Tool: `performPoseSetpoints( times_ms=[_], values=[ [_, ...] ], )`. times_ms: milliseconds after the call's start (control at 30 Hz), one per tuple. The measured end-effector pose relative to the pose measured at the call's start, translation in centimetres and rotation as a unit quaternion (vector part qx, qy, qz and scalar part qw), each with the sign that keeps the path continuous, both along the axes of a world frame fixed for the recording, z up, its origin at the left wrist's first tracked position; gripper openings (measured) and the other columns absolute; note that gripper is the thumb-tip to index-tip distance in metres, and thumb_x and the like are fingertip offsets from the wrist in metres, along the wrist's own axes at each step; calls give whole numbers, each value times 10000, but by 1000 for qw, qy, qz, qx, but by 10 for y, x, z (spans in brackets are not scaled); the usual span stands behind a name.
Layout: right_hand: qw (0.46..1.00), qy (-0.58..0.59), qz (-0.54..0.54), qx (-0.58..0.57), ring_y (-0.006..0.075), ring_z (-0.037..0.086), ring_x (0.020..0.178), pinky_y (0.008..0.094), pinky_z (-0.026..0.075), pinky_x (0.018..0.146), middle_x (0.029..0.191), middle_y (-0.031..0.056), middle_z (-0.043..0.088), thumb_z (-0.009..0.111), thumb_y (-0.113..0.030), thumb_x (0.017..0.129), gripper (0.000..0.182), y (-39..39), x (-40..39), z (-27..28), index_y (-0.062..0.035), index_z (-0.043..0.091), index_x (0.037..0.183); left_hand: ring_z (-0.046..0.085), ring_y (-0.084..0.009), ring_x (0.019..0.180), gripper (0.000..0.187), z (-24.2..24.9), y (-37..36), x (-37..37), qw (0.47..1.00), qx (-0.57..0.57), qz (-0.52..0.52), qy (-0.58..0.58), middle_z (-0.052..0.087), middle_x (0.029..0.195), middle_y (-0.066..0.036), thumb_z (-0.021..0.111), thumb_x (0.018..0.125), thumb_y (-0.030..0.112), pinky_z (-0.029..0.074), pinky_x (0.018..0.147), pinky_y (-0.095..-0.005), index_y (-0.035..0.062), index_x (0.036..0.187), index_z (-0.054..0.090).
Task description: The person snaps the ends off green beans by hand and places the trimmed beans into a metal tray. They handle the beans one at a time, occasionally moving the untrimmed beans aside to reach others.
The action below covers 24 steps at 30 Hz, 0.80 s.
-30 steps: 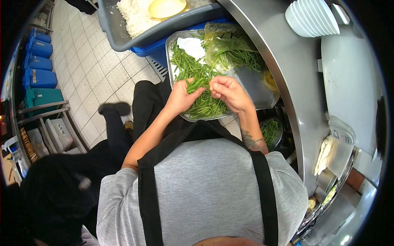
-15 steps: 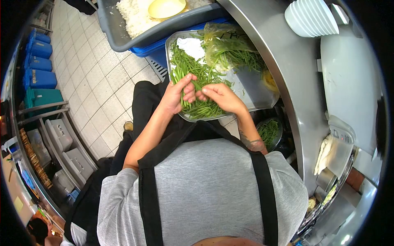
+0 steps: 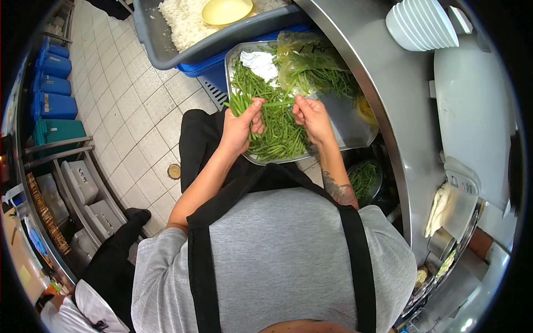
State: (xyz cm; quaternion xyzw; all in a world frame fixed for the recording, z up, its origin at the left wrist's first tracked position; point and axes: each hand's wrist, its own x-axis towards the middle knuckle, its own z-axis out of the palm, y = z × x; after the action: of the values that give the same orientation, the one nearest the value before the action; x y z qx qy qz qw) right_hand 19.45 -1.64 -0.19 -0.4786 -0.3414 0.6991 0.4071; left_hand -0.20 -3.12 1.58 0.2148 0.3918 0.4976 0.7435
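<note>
My left hand (image 3: 242, 129) is closed round a bunch of green beans (image 3: 237, 104) over the left side of a metal tray (image 3: 338, 123). To its right, my right hand (image 3: 312, 118) pinches the end of a single green bean (image 3: 277, 104), which stretches level between both hands. Loose green beans (image 3: 279, 130) cover the tray's left part beneath my hands. A crumpled white paper (image 3: 259, 64) and a yellowish plastic bag (image 3: 302, 53) with more beans lie at the tray's far side.
Beyond the tray stands a grey tub (image 3: 158, 53) of rice with a yellow bowl (image 3: 226, 11). A steel counter (image 3: 383, 72) with stacked white bowls (image 3: 422, 25) runs along the right. A bowl of beans (image 3: 363, 180) sits below it. Another person's leg (image 3: 114, 250) shows at lower left.
My right hand has moved right, away from my left hand, and a bean now spans the gap. The other person at lower left has shifted, with a leg and foot now showing.
</note>
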Motion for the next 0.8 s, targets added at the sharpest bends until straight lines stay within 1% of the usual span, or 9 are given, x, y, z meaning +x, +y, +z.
performPoseSetpoints(
  times_ms=[133, 233, 333, 400, 467, 600, 667, 733, 800],
  values=[
    [999, 4, 44, -5, 40, 375, 521, 180, 307, 482, 603, -46, 464, 500, -258, 929, 302, -5, -3, 1, -39, 584, 738, 399, -93, 471, 192, -7, 2, -5, 1000, 7, 25, 8, 425, 618, -2, 558, 894, 166, 381, 469, -257, -4, 981, 531],
    [990, -42, 125, 56, 40, 362, 545, 179, 303, 504, 616, -43, 449, 481, -239, 941, 282, -6, -3, 6, -36, 573, 767, 410, -99, 484, 215, -6, 2, -8, 998, 9, 55, 31, 446, 655, -8, 556, 898, 179, 393, 488, -258, -18, 981, 533],
    [993, -38, 85, 67, 38, 374, 533, 176, 312, 498, 611, -51, 453, 474, -227, 939, 285, -1, -2, -7, -25, 598, 779, 423, -99, 477, 207, -9, 2, -3, 996, 31, 51, 62, 469, 641, -15, 564, 893, 170, 393, 474, -259, -24, 961, 547],
    [999, 1, -25, 24, 46, 381, 537, 193, 331, 496, 599, -42, 444, 476, -224, 940, 281, 3, -4, -17, -26, 585, 772, 434, -87, 471, 172, -9, -2, 3, 993, 55, 29, 98, 488, 623, -8, 578, 882, 143, 380, 453, -239, -18, 938, 561],
    [997, 32, -70, -4, 48, 381, 538, 198, 335, 492, 604, -38, 445, 481, -227, 939, 279, 4, -10, -22, -28, 577, 770, 447, -60, 464, 117, -10, -5, 12, 982, 113, -4, 149, 515, 590, 15, 600, 863, 103, 357, 428, -205, -6, 900, 586],
    [973, 101, -202, -56, 52, 382, 537, 198, 332, 475, 627, -29, 453, 494, -240, 937, 279, 8, -18, -31, -35, 553, 757, 462, -66, 466, 114, -5, -9, 17, 961, 178, -37, 208, 530, 599, 9, 610, 856, 116, 366, 432, -223, 5, 844, 593],
    [974, 109, -191, -47, 54, 391, 544, 196, 343, 483, 639, -27, 461, 489, -228, 937, 266, 11, -9, -31, -30, 565, 776, 470, -72, 466, 125, -5, -9, 16, 950, 204, -46, 231, 537, 600, 4, 609, 858, 130, 370, 435, -230, 10, 825, 593],
    [976, 118, -179, -40, 56, 401, 551, 194, 353, 492, 651, -26, 468, 485, -217, 937, 255, 13, 0, -30, -26, 578, 795, 490, -86, 486, 171, -10, -6, 11, 977, 139, -37, 157, 543, 598, -8, 604, 867, 169, 383, 446, -248, 20, 789, 574],
    [998, -35, -55, 4, 67, 450, 599, 202, 399, 555, 715, -10, 508, 491, -190, 929, 206, 14, 14, -18, -18, 592, 877, 497, -114, 512, 211, -12, -3, 9, 999, 31, 27, 29, 533, 652, -37, 586, 882, 217, 414, 464, -270, 25, 817, 527]
  ],
)
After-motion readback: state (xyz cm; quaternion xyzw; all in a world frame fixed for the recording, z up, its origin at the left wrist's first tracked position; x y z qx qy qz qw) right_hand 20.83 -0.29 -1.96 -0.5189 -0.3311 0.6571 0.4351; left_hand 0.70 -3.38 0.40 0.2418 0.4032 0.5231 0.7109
